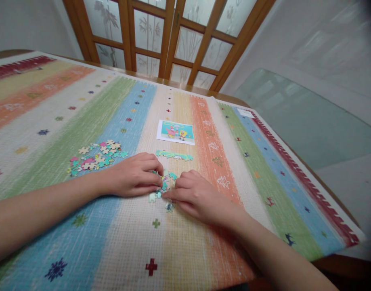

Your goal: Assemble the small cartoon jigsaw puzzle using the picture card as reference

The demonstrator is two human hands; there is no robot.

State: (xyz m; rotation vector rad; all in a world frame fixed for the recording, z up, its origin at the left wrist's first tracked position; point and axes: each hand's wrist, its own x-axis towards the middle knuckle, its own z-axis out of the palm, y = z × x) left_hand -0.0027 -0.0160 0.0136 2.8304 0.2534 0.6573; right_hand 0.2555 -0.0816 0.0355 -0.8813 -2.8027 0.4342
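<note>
Small jigsaw puzzle pieces (164,186) in teal, yellow and pink lie in a little cluster between my two hands. My left hand (138,176) comes in from the left, its fingers bent and closed on a puzzle piece at the cluster's left side. From the right, my right hand (197,194) has its fingers curled and its fingertips on a puzzle piece at the lower edge; the grip is partly hidden. A dark-marked piece (169,207) lies just below the right fingertips. Just beyond the hands is a joined strip of puzzle pieces (175,155).
A printed cartoon picture card (177,132) lies behind the strip. A loose heap of puzzle pieces (96,157) sits beyond my left forearm. The striped tablecloth (137,242) covers the table, with a white slip (245,113) at the far right. Wood-framed glass doors (170,44) stand behind.
</note>
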